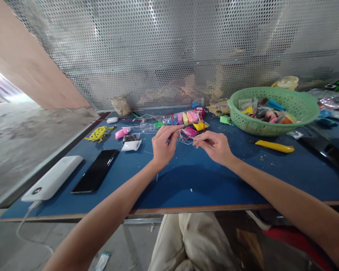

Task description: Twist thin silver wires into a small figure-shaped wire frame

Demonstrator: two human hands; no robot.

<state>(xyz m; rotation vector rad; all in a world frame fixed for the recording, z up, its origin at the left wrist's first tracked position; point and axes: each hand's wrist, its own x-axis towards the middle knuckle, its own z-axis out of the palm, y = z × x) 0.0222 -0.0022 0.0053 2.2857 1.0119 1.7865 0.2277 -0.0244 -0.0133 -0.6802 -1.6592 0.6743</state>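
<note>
My left hand and my right hand face each other over the middle of the blue table. Between the fingertips run thin shiny strands, which look like fine wire. The fingers of both hands are pinched at the ends of this loose tangle. Just behind the strands lie a magenta packet and a yellow packet. Left of my left hand are a pink packet, a black packet and a white packet. More long strands stretch across the table behind them.
A green basket of coloured packets stands at the right, with a yellow cutter knife before it. At left lie a phone, a white power bank with a cable, and a spotted yellow toy. Perforated metal closes the back.
</note>
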